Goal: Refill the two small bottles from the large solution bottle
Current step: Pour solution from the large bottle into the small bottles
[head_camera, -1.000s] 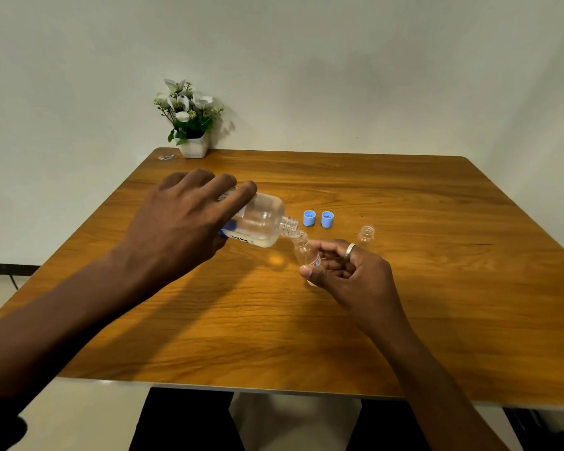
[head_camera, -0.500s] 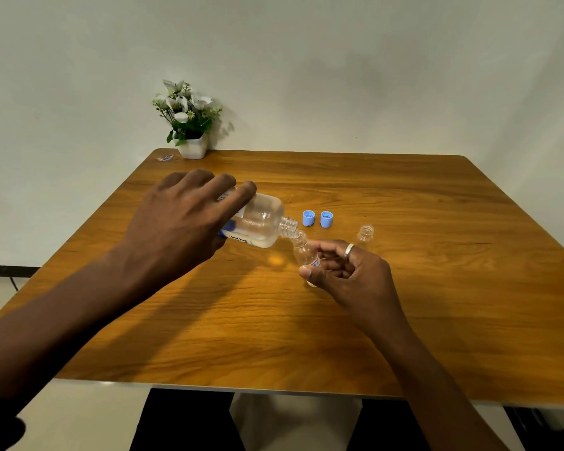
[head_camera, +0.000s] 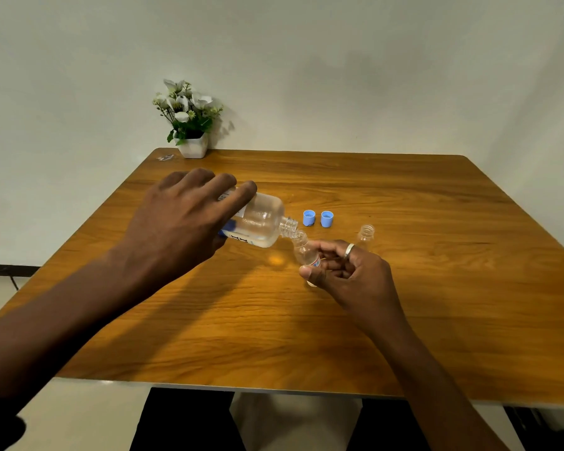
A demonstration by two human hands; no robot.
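Observation:
My left hand (head_camera: pixel 183 222) grips the large clear solution bottle (head_camera: pixel 261 222), tipped almost level above the table with its open neck pointing right and down. The neck meets the mouth of a small clear bottle (head_camera: pixel 303 250), which my right hand (head_camera: pixel 345 271) holds tilted toward it by its lower part. A second small bottle (head_camera: pixel 366 234) stands uncapped on the table just right of my right hand. Two blue caps (head_camera: pixel 309 218) (head_camera: pixel 327 219) lie side by side behind the bottles.
The wooden table (head_camera: pixel 437 288) stands against a white wall. A white pot of flowers (head_camera: pixel 189 122) sits at the back left corner, with a small scrap (head_camera: pixel 165 157) beside it. My legs show below the front edge.

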